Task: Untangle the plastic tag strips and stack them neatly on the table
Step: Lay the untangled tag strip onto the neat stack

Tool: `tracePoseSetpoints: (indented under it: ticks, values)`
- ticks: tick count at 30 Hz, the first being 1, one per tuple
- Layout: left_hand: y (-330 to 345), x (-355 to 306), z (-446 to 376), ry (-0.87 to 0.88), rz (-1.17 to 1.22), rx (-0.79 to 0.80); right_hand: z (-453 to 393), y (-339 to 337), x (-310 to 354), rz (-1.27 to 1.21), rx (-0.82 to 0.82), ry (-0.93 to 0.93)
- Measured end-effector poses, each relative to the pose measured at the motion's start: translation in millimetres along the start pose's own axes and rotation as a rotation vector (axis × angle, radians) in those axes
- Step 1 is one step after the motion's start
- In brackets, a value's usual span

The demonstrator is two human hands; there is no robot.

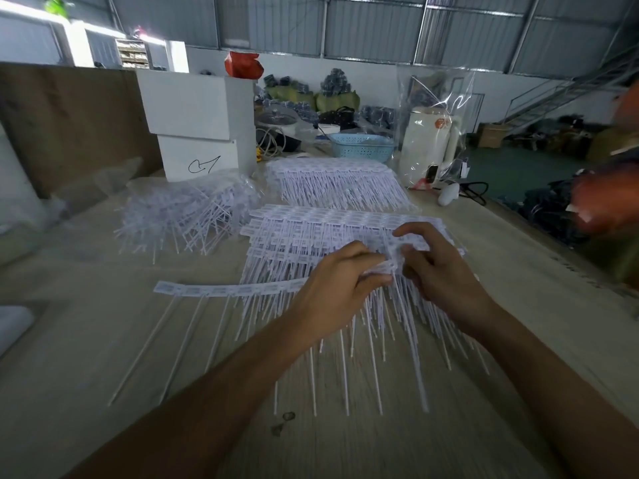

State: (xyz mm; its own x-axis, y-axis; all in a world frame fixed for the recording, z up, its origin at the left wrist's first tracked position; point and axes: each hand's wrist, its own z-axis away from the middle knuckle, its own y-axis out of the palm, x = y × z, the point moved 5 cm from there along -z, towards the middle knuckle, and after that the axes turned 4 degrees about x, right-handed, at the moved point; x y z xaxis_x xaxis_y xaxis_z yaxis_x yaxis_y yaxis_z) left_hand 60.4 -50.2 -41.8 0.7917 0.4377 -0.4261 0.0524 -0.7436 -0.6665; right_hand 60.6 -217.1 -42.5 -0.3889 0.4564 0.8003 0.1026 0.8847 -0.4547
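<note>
White plastic tag strips with long thin tails cover the middle of the wooden table. My left hand and my right hand both pinch the header band of one tag strip above the near stack. A single strip lies flat to the left, its tails pointing toward me. A second neat stack sits farther back. A tangled heap of strips lies at the left rear.
Two white boxes stand behind the heap. A blue basket, a white jug in a clear bag and cables crowd the far edge. Another person's arm reaches in at the right. Two small scraps lie near me.
</note>
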Motion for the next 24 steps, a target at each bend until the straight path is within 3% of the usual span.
tracePoseSetpoints:
  ticks: [6, 9, 12, 18, 24]
  values:
    - [-2, 1, 0, -0.003, 0.025, -0.038, 5, 18, 4, -0.386, 0.117, 0.184]
    - [2, 8, 2, -0.085, 0.059, 0.026, 7, 19, 5, -0.385, 0.112, 0.195]
    - [-1, 14, 3, -0.140, 0.075, -0.011, 8, 22, 7, -0.347, 0.142, 0.185]
    - [-1, 11, 5, -0.070, 0.003, -0.040, 10, 24, 4, -0.419, 0.131, 0.263]
    - [-8, 7, 5, -0.040, 0.026, -0.107, 11, 28, 1, -0.659, 0.093, 0.384]
